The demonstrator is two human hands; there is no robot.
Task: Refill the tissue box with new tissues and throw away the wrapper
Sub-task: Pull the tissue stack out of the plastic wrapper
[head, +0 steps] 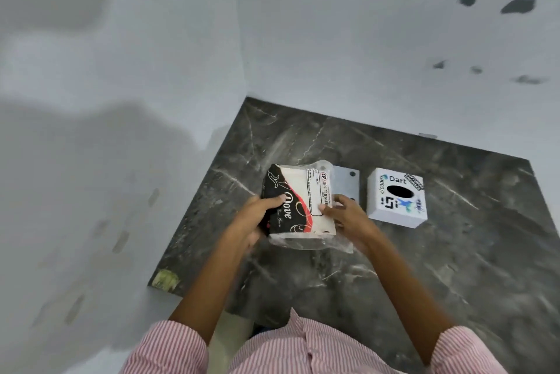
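Observation:
A pack of tissues point(298, 198) in a clear plastic wrapper printed black, red and cream is held above the dark marble counter point(454, 252). My left hand point(257, 216) grips its left side, thumb on top. My right hand point(348, 216) grips its right edge near the white label. Loose clear wrapper point(312, 242) hangs below the pack. To the right stands the white cube tissue box point(396, 196) with stickers and a dark oval hole in its top. A flat white panel point(345, 182) with a dark dot lies behind the pack, partly hidden.
White walls meet at a corner behind the counter, close on the left. The counter's left front corner point(165, 279) has a yellowish chipped patch. Dark marks dot the right wall. Striped pink sleeves show at the bottom.

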